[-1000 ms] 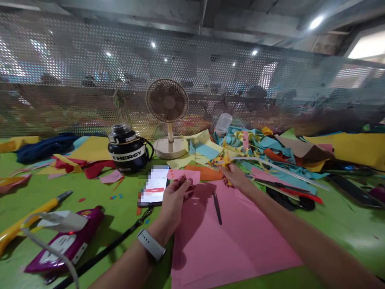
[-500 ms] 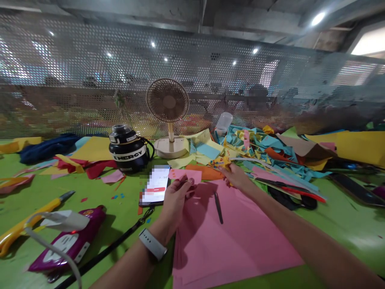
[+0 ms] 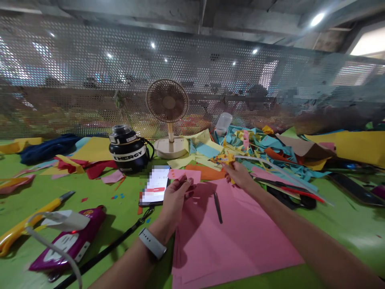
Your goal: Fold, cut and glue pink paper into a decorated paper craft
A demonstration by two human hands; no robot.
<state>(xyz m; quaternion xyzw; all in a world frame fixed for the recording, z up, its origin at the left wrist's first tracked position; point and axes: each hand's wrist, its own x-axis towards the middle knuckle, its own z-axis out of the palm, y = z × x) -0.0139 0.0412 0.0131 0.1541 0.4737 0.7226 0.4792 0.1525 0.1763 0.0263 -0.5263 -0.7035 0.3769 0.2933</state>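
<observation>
Right hand [image 3: 237, 175], yellow tool [image 3: 225, 159] — shifted rightward (slightly)

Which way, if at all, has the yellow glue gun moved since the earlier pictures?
Yes, slightly: the yellow glue gun, in the right hand, has shifted right, away from the fan.

The left hand [image 3: 177, 194] pinches a small pink paper piece [image 3: 192, 176] beside the lit phone [image 3: 156, 182]; the right hand [image 3: 237, 175] grips a yellow glue gun [image 3: 224, 159] — its tip pointing left. Below them lie large pink sheets [image 3: 237, 241] with dark tweezers [image 3: 218, 208] on top — all on a green table [image 3: 120, 224].
</observation>
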